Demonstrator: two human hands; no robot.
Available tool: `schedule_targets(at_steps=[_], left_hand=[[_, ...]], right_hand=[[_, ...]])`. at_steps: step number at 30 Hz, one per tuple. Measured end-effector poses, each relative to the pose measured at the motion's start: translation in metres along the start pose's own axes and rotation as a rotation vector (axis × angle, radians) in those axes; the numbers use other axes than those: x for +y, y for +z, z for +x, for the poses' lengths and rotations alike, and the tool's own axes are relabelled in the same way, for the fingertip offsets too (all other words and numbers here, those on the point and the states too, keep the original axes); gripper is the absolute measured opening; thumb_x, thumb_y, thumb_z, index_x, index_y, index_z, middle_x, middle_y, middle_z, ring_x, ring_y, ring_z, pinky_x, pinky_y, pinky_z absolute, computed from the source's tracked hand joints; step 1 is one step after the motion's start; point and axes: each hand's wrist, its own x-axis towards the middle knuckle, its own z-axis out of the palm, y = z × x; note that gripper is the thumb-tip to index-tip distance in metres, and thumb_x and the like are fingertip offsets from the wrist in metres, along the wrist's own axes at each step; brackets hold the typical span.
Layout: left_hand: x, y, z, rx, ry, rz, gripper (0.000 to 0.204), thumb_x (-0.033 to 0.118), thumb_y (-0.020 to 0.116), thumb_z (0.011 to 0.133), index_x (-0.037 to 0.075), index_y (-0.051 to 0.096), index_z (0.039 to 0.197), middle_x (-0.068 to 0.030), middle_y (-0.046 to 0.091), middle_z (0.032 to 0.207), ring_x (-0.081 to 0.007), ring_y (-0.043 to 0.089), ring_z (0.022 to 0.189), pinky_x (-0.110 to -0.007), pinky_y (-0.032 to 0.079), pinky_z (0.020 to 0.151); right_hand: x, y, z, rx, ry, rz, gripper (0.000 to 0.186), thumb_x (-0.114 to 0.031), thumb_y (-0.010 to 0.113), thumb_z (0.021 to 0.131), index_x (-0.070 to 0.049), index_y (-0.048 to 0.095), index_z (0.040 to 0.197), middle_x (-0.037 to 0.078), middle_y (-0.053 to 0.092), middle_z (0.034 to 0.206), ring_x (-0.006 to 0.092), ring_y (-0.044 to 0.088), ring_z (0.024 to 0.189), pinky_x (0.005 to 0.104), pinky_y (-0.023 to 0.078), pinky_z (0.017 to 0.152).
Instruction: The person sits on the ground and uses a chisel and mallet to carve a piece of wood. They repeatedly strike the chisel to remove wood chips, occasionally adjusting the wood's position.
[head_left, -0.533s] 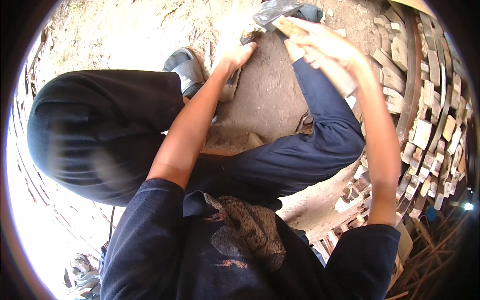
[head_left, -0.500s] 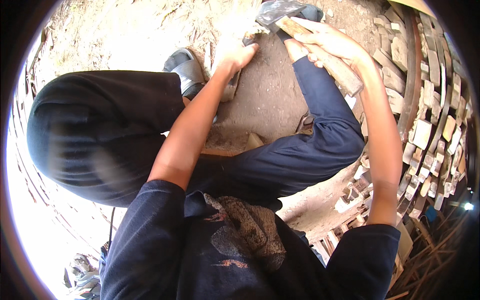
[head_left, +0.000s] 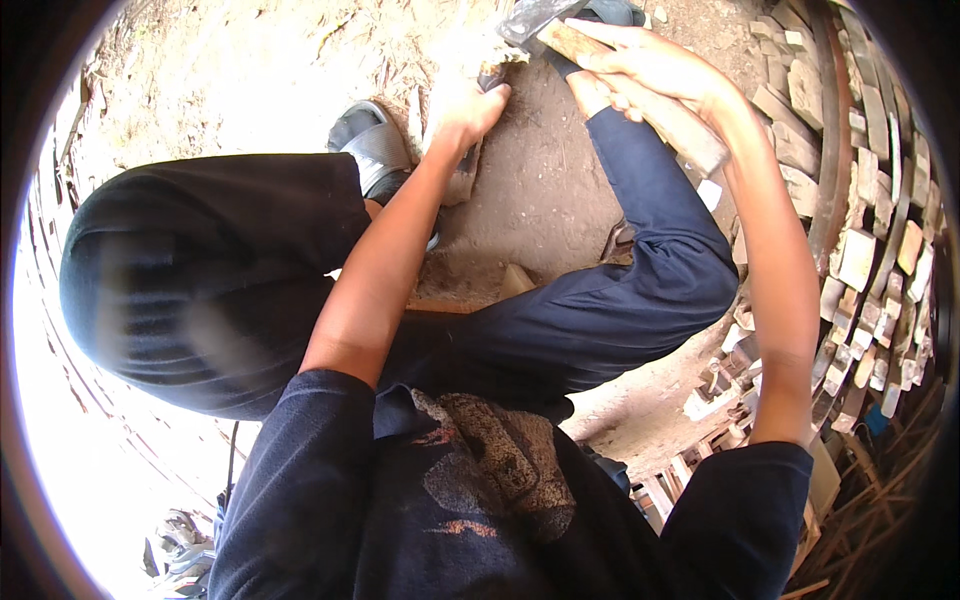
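Observation:
My right hand (head_left: 670, 70) is closed round the wooden handle of a hatchet (head_left: 690, 138), whose grey metal head lies toward the top middle of the view. Its handle slants down to the right, toward my wrist. Just left of the hatchet head, my left hand (head_left: 468, 108) is closed on a piece of wood (head_left: 491, 77) with a dark side and a pale, splintered top. Strong glare washes out part of that hand and the wood, so its full shape cannot be made out. Blade and wood appear close together; whether they touch is unclear.
Bare dirt ground (head_left: 530, 190) lies under my bent legs. My sandalled foot (head_left: 375, 145) is left of the left forearm. Stacked wood offcuts (head_left: 855, 258) line the right side. A small wood block (head_left: 516, 281) sits near my leg.
The hatchet and my right hand have shifted slightly up and to the left, bringing the head nearer the wood. My left hand has barely moved.

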Motion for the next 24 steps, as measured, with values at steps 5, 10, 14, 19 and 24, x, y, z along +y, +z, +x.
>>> schedule_targets(at_steps=[5, 10, 14, 19, 24], left_hand=[[-0.014, 0.002, 0.009, -0.106, -0.076, -0.118, 0.042, 0.033, 0.063, 0.081, -0.004, 0.065, 0.101, -0.0242, 0.067, 0.097, -0.0323, 0.065, 0.093, -0.04, 0.049, 0.086], [-0.008, 0.01, 0.01, -0.118, -0.106, -0.119, 0.046, 0.032, 0.063, 0.081, -0.005, 0.062, 0.109, -0.0253, 0.066, 0.103, -0.0339, 0.063, 0.096, -0.04, 0.048, 0.09], [-0.023, 0.009, 0.011, -0.069, -0.107, -0.05, 0.047, 0.03, 0.065, 0.081, -0.005, 0.061, 0.111, -0.0257, 0.065, 0.105, -0.0344, 0.063, 0.098, -0.04, 0.048, 0.091], [-0.014, 0.003, 0.005, -0.102, -0.116, -0.166, 0.042, 0.028, 0.064, 0.081, -0.005, 0.063, 0.106, -0.0251, 0.066, 0.099, -0.0349, 0.064, 0.095, -0.04, 0.048, 0.09], [0.008, -0.008, 0.001, -0.208, -0.248, -0.053, 0.036, 0.027, 0.063, 0.081, -0.007, 0.065, 0.094, -0.0249, 0.067, 0.085, -0.0348, 0.066, 0.084, -0.041, 0.05, 0.084]], right_hand=[[-0.03, -0.002, 0.0, 0.187, -0.015, 0.116, 0.057, -0.009, 0.05, 0.096, -0.012, 0.03, 0.15, 0.002, 0.054, 0.075, 0.0108, 0.052, 0.057, 0.0235, 0.046, 0.048], [0.029, 0.02, 0.021, 0.49, -0.373, -0.046, 0.06, -0.016, 0.057, 0.094, -0.02, 0.036, 0.15, 0.003, 0.058, 0.077, 0.0066, 0.051, 0.055, 0.0231, 0.048, 0.047], [-0.01, 0.018, -0.002, -0.008, 0.011, -0.009, 0.059, -0.016, 0.057, 0.095, -0.018, 0.036, 0.15, 0.003, 0.057, 0.076, 0.0066, 0.053, 0.057, 0.0225, 0.049, 0.047], [-0.001, 0.013, 0.0, 0.141, -0.07, -0.098, 0.059, -0.014, 0.055, 0.095, -0.018, 0.035, 0.15, 0.001, 0.057, 0.077, 0.0063, 0.051, 0.056, 0.0211, 0.049, 0.049], [-0.018, 0.029, 0.01, 0.432, -0.233, 0.282, 0.065, -0.005, 0.055, 0.094, -0.011, 0.027, 0.152, 0.004, 0.057, 0.08, 0.011, 0.051, 0.058, 0.0261, 0.047, 0.052]])
